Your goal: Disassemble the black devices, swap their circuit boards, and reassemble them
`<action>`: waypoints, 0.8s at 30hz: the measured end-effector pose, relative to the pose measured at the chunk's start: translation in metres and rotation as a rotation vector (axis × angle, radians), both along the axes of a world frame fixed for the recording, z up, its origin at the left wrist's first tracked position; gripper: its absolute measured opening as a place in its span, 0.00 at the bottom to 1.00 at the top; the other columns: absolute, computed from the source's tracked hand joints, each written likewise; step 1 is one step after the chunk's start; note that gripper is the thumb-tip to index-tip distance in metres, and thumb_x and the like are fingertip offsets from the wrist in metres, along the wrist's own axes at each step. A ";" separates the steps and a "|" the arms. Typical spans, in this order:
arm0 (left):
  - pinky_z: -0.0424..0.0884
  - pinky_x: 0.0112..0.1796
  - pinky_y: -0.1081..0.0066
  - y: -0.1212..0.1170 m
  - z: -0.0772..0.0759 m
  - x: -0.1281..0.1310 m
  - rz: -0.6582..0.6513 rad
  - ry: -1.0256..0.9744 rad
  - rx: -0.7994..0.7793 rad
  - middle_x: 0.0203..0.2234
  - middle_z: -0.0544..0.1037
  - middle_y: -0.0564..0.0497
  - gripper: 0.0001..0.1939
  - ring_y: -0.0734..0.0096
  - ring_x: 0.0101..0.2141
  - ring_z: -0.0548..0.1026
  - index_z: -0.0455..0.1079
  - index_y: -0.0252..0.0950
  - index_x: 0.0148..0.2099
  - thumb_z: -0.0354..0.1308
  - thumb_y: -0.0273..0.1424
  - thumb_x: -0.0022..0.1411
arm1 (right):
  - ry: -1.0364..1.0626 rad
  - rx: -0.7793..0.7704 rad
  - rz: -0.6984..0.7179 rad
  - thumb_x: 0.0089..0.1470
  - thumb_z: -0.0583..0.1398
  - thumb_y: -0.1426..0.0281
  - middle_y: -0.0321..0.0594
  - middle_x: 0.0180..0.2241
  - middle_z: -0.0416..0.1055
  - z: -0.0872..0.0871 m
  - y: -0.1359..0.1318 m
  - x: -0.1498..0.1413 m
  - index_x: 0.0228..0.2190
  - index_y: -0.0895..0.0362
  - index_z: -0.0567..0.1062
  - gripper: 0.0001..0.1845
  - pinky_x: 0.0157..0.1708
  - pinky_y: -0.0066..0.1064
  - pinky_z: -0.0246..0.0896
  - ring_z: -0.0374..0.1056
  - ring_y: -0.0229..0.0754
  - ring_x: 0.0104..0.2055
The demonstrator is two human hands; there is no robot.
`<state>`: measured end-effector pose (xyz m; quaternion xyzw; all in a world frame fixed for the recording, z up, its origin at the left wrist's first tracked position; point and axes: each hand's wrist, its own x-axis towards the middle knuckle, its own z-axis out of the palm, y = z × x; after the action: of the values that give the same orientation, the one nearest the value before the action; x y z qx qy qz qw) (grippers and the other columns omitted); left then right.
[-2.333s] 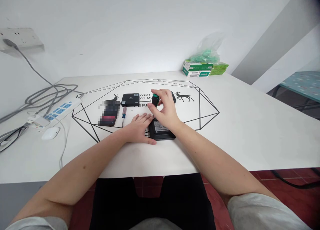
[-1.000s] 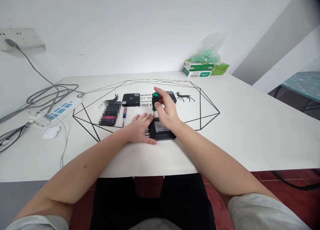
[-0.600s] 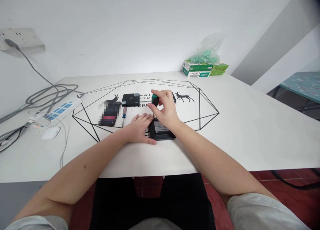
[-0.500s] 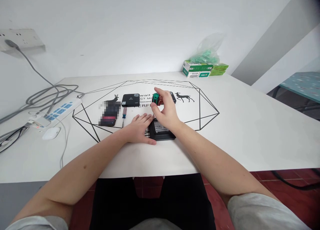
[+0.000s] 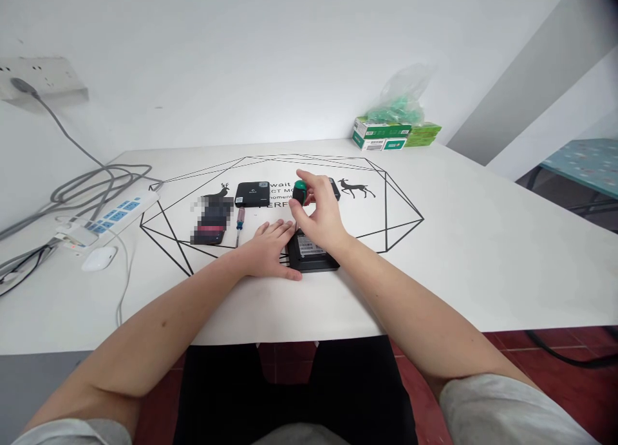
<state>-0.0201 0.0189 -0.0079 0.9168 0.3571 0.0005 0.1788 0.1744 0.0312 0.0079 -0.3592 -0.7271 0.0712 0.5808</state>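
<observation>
A black box-shaped device (image 5: 313, 255) with a printed label on its upper face lies on the table in front of me. My right hand (image 5: 319, 207) has thumb and fingers around the green and black handle of a screwdriver (image 5: 300, 192). The screwdriver stands nearly upright over the far left part of the device; its tip is hard to see. My left hand (image 5: 270, 250) lies flat with fingers stretched, touching the device's left side. A second screwdriver (image 5: 240, 218) with a clear and blue handle lies left of my hands.
Behind lies a black box (image 5: 252, 194); another dark object (image 5: 333, 187) is partly hidden by my right hand. A blurred phone-like item (image 5: 211, 223) is on the left. Farther left are a power strip (image 5: 116, 216), cables and a white earphone case (image 5: 99, 258). Green boxes (image 5: 386, 132) stand at the back right.
The green screwdriver handle has turned and tilted slightly in my right hand, whose fingers have shifted a little. My left hand and the device stay in place.
</observation>
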 end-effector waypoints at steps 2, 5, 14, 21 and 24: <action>0.36 0.72 0.38 0.001 -0.002 0.000 0.004 0.004 -0.001 0.79 0.44 0.34 0.70 0.34 0.77 0.41 0.35 0.37 0.83 0.59 0.73 0.56 | 0.018 -0.021 0.031 0.65 0.56 0.69 0.46 0.51 0.71 0.001 -0.002 0.001 0.65 0.47 0.65 0.28 0.46 0.50 0.77 0.70 0.51 0.50; 0.36 0.73 0.39 0.001 -0.002 0.000 0.012 0.009 -0.010 0.80 0.44 0.34 0.70 0.34 0.78 0.40 0.35 0.36 0.83 0.58 0.73 0.56 | 0.016 -0.047 0.078 0.66 0.53 0.70 0.47 0.55 0.72 0.002 -0.005 0.001 0.64 0.47 0.66 0.26 0.49 0.51 0.76 0.71 0.52 0.54; 0.36 0.72 0.37 -0.001 0.001 0.001 0.003 0.001 -0.012 0.79 0.44 0.33 0.70 0.35 0.78 0.40 0.36 0.35 0.83 0.59 0.72 0.57 | -0.022 0.059 -0.042 0.62 0.65 0.63 0.43 0.45 0.69 0.000 0.001 -0.001 0.60 0.47 0.70 0.26 0.39 0.45 0.77 0.69 0.48 0.44; 0.35 0.73 0.39 -0.001 0.001 0.001 0.014 0.015 -0.023 0.80 0.43 0.33 0.70 0.35 0.78 0.40 0.36 0.34 0.83 0.59 0.72 0.57 | 0.057 -0.035 0.048 0.64 0.57 0.70 0.48 0.56 0.74 0.002 -0.004 0.000 0.62 0.48 0.67 0.26 0.50 0.50 0.78 0.75 0.50 0.52; 0.36 0.73 0.38 -0.001 0.002 0.001 0.005 0.008 -0.016 0.79 0.44 0.33 0.69 0.34 0.78 0.40 0.37 0.34 0.83 0.59 0.72 0.57 | 0.022 -0.003 0.010 0.65 0.60 0.65 0.48 0.55 0.74 0.003 -0.004 0.000 0.60 0.49 0.69 0.23 0.47 0.48 0.79 0.73 0.51 0.52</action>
<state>-0.0191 0.0181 -0.0062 0.9145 0.3599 -0.0054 0.1846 0.1742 0.0275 0.0112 -0.3558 -0.7221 0.0792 0.5879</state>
